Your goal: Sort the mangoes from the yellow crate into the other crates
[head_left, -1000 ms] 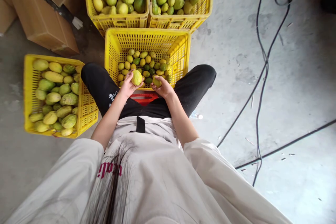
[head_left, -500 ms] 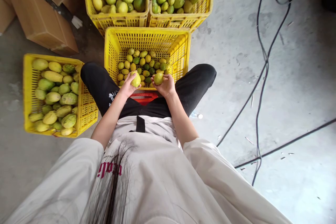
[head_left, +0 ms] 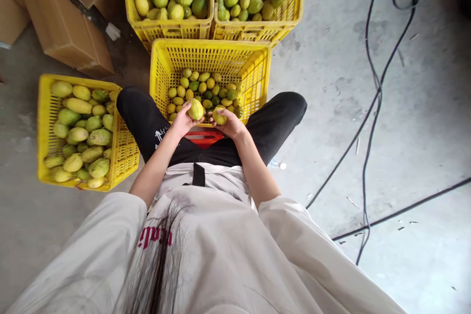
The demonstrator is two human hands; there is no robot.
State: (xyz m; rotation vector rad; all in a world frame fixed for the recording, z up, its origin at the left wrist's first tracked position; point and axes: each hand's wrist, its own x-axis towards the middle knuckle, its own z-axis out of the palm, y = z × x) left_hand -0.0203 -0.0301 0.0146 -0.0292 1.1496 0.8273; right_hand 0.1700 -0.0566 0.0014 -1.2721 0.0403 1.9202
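Note:
My left hand is closed round a yellow-green fruit, which is roundish and shows above the fingers. In my right hand rests another yellow-green fruit, gripped between the thumb and fingers. Both hands are close together, just above the near rim of a yellow plastic crate between my knees. Many small yellow and green fruits lie over the bottom of that crate. My hands hide part of its near side.
Two yellow crates heaped with larger fruits stand beyond. To the left is another yellow crate with oval, mottled fruits. Cardboard boxes lie at the upper left. Black cable loops over the concrete floor at right; a clear bottle lies by my leg.
My hands have come slightly closer together, and the right hand has turned a little with its fruit. Each still holds a fruit. The whole view has shifted slightly.

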